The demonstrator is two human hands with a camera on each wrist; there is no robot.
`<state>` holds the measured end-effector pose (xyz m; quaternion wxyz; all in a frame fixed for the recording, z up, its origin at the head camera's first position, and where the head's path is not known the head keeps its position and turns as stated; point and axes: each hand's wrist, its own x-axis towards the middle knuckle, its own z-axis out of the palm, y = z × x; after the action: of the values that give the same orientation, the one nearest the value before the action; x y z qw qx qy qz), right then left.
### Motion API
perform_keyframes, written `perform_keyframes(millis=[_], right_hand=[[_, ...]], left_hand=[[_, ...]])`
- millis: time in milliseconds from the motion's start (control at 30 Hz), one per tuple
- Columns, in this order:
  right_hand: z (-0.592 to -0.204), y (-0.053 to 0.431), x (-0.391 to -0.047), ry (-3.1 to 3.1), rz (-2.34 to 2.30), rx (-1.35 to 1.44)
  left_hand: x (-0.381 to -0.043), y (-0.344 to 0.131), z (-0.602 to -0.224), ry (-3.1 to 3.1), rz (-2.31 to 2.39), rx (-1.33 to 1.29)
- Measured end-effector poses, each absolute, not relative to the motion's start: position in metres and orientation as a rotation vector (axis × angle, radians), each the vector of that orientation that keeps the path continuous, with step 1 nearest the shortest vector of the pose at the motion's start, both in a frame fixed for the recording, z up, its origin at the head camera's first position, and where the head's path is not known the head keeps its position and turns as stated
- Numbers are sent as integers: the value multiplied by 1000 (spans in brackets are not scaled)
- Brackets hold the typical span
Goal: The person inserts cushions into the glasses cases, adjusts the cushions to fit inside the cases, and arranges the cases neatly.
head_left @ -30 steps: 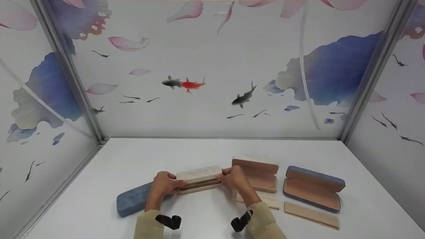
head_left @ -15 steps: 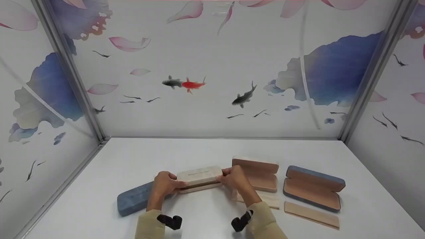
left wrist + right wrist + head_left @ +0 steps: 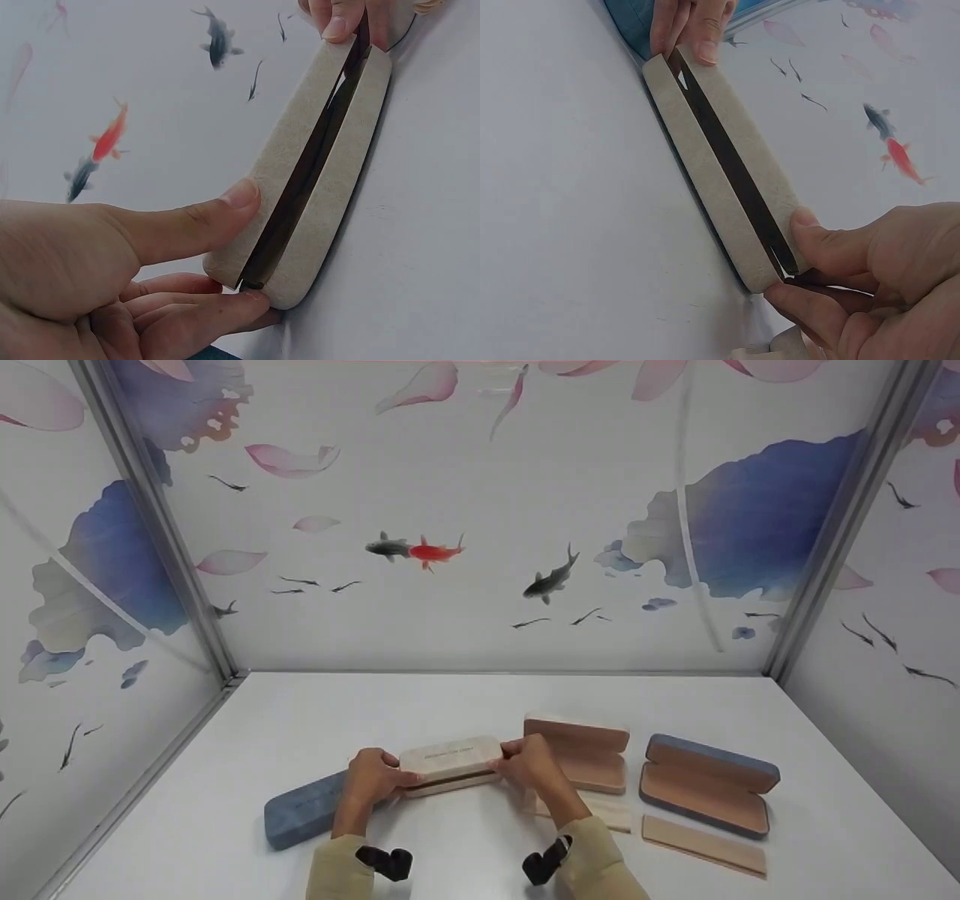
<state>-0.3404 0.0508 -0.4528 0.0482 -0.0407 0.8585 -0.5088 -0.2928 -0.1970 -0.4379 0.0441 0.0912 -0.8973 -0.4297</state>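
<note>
A cream glasses case (image 3: 450, 759) lies in front of me with its lid tilted down and a narrow dark gap along the front. My left hand (image 3: 370, 782) grips its left end; in the left wrist view the thumb (image 3: 241, 196) presses on the lid while the other fingers lie at the lower half. At the opposite end my right hand (image 3: 531, 765) holds the case likewise, its thumb (image 3: 807, 225) on the lid's corner in the right wrist view. What lies inside the case is hidden in the dark gap.
Partly behind my left hand lies a closed blue glasses case (image 3: 304, 810). To the right stand an opened cream case (image 3: 589, 769) and an opened blue case (image 3: 705, 795), both lined in tan. Folded cloths, one cream (image 3: 611, 814) and one tan (image 3: 705, 846), lie before them.
The cream case's lid has come down, its top now showing more and the front gap narrower. Both hands keep their hold at the two ends and have barely moved.
</note>
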Motion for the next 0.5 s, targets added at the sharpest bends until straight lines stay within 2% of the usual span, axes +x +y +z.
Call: perform_keyframes(millis=[500], right_hand=[[-452, 53, -338, 2615, -1579, -187]], left_hand=[[-292, -196, -437, -2749, -1315, 279]])
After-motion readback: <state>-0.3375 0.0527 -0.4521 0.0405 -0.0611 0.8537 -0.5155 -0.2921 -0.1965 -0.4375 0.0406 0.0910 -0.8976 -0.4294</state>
